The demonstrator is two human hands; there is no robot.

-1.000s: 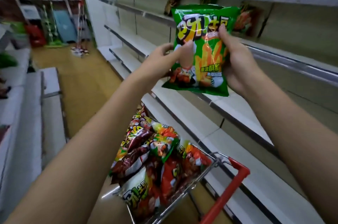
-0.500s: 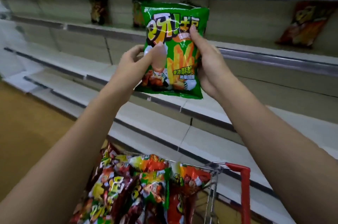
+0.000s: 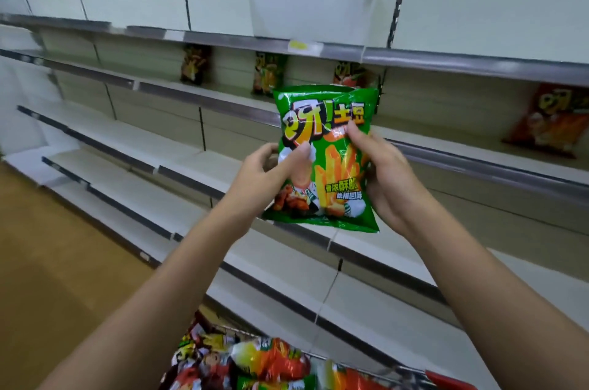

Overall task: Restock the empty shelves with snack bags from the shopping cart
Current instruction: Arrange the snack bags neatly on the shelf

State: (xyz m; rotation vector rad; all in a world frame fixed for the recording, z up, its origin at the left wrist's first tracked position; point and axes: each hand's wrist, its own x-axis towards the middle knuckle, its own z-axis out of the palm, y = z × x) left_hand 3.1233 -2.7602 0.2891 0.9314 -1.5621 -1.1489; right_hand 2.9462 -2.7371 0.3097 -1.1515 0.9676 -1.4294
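Observation:
I hold a green snack bag [image 3: 331, 121] upright in front of the shelves, with yellow lettering and fries printed on it. My left hand [image 3: 271, 172] grips its left edge, thumb across the front. My right hand [image 3: 382, 172] grips its right edge, thumb on the front near the lettering. Below me the shopping cart [image 3: 411, 370] shows its wire rim and a red handle, filled with several red, green and orange snack bags [image 3: 255, 361]. Bags stand on the second shelf [image 3: 223, 102]: a dark one [image 3: 194, 64], a green one [image 3: 269, 72], an orange one [image 3: 349, 75] partly behind my bag, and a red one [image 3: 551, 121] at right.
White shelf boards [image 3: 134, 147] run in tiers from upper left to lower right, with grey price rails. A white cardboard box [image 3: 309, 3] sits on the top shelf. Wooden floor [image 3: 47, 262] lies to the left of the shelving.
My view has swung up and to face the shelves more squarely. The green bag in both hands sits lower in view and the cart has slid to the bottom edge. Both grips are unchanged.

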